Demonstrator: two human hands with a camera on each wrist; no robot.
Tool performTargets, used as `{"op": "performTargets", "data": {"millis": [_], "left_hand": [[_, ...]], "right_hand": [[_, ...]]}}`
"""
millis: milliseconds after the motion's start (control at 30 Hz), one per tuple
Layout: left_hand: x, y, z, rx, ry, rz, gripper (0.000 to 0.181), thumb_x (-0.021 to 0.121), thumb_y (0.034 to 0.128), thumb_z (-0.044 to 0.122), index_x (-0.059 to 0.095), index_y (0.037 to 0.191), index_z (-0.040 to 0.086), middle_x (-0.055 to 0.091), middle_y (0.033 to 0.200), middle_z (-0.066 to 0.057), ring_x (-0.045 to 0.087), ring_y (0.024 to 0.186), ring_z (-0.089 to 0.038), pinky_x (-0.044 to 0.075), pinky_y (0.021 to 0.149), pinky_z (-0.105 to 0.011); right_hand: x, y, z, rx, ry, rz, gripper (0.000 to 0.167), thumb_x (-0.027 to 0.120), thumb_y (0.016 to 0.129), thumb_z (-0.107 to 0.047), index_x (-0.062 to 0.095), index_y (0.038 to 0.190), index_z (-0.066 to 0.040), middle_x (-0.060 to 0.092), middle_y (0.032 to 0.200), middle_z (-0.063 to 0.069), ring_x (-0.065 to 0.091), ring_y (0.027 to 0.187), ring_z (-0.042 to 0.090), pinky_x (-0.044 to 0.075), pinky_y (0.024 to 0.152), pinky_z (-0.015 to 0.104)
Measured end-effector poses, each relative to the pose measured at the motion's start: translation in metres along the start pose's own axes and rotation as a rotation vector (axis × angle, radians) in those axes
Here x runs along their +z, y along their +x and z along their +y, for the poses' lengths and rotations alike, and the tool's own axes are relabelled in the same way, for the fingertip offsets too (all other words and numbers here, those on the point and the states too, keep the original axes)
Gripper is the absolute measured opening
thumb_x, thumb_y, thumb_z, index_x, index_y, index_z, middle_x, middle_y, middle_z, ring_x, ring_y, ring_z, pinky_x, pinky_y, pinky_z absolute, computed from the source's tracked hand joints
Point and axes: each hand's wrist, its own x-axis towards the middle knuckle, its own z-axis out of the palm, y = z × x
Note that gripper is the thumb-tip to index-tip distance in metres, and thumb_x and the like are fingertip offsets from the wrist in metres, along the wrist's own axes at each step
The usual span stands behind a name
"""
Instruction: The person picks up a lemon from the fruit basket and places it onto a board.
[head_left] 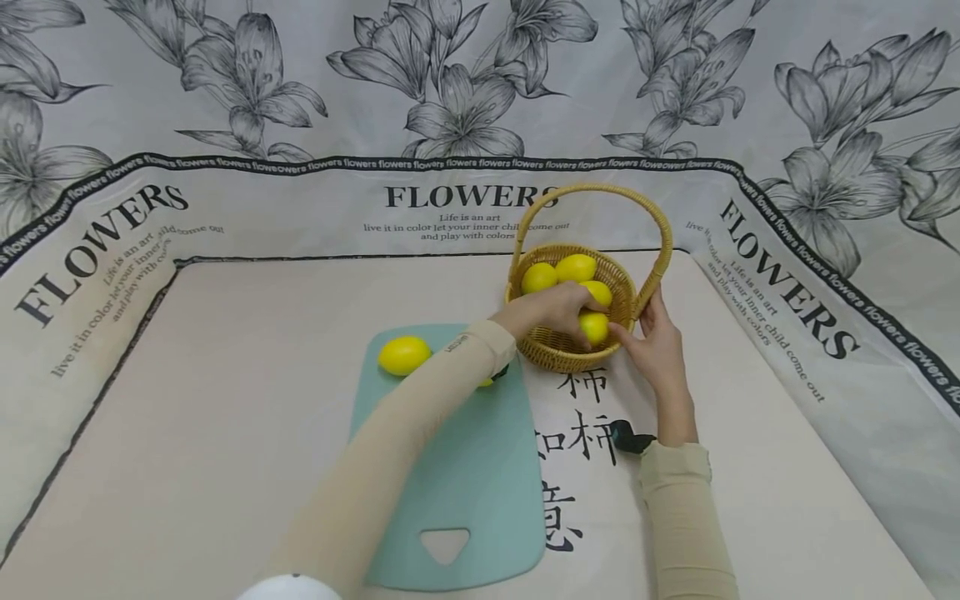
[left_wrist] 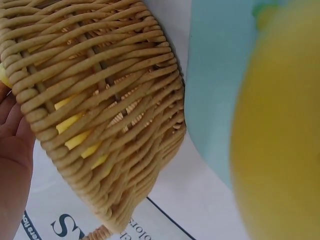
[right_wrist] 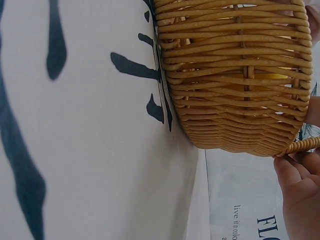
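**Gripped lemon (head_left: 595, 329): left hand (head_left: 561, 307) nearest**

Head view: The lemon is being grasped by the left hand inside the wicker basket (head_left: 558, 360); its long axis is being masked by the fingers. The right hand (head_left: 663, 354) is being placed opposite, its thumb near the lemon. An outlying lemon (head_left: 405, 357) is lying crosswise on the cutting board (head_left: 442, 450), left of the basket.

Left wrist view: Yellow fruit (left_wrist: 75, 137) is being glimpsed through the weave.

Right wrist view: The handle (right_wrist: 304, 145) is being pinched at its foot.

left hand (head_left: 561, 307) curled | left arm (head_left: 393, 442) diagonal | right hand (head_left: 663, 352) pinching
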Motion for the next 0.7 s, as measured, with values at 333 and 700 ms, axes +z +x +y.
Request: {"op": "performTargets", "data": {"millis": [333, 700], "left_hand": [[-0.005, -0.013, -0.001, 0.043, -0.020, 0.035, 0.071, 0.081, 0.0795, 0.032, 0.051, 0.140, 0.011, 0.053, 0.140, 0.001, 0.048, 0.123, -0.006, 0.035, 0.103, -0.014], [-0.016, -0.029, -0.001, 0.064, -0.038, 0.057, 0.073, 0.081, 0.0779, 0.036, 0.050, 0.141, 0.015, 0.054, 0.139, 0.001, 0.049, 0.085, -0.007, 0.043, 0.079, -0.015]], "right_hand": [[0.001, 0.001, 0.001, -0.005, -0.016, 0.002, 0.095, 0.069, 0.090, -0.013, 0.002, 0.155, -0.024, 0.023, 0.156, 0.014, 0.028, 0.140, 0.028, 0.028, 0.113, 0.038], [0.002, 0.000, -0.001, -0.010, -0.024, 0.000, 0.094, 0.068, 0.091, -0.013, 0.002, 0.155, -0.026, 0.025, 0.155, 0.014, 0.029, 0.140, 0.028, 0.028, 0.113, 0.036]]}}
